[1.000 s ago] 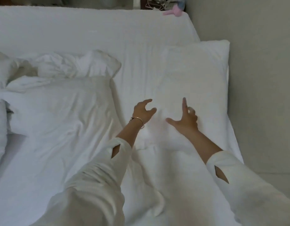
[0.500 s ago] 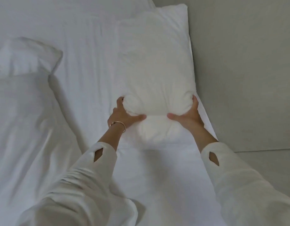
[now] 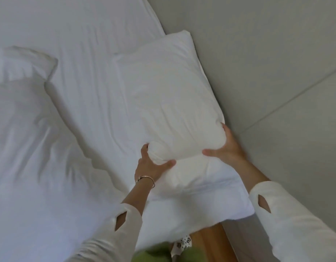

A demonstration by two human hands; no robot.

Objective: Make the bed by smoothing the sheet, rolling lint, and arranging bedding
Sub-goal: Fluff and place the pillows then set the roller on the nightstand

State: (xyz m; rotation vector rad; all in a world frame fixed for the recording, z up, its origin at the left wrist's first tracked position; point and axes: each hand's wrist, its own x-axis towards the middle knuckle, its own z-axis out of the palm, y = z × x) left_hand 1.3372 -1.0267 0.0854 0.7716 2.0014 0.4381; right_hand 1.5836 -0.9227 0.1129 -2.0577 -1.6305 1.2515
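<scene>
A person's left hand [image 3: 152,163] and right hand [image 3: 225,146] clamp the near end of a white pillow [image 3: 171,103], thumbs pressed into its top face and fingers wrapped under the bulging corners. The pillow lies on the bed's white sheet [image 3: 91,53] at the right-hand edge, just beside the grey wall [image 3: 257,53], its far end angled toward the wall. A thin bracelet [image 3: 147,177] circles the left wrist; white sleeves [image 3: 295,214] cover both forearms. A second, rumpled pillow [image 3: 21,61] and loose bedding [image 3: 27,129] sit well apart on the left. The step in hand appears to be placing and plumping this pillow: it likely goes best with an even squeeze from both sides, the edges squared to the bed's edge, and the filling shaken toward the flatter far end. The sheet beneath shows creases yet to be smoothed.
</scene>
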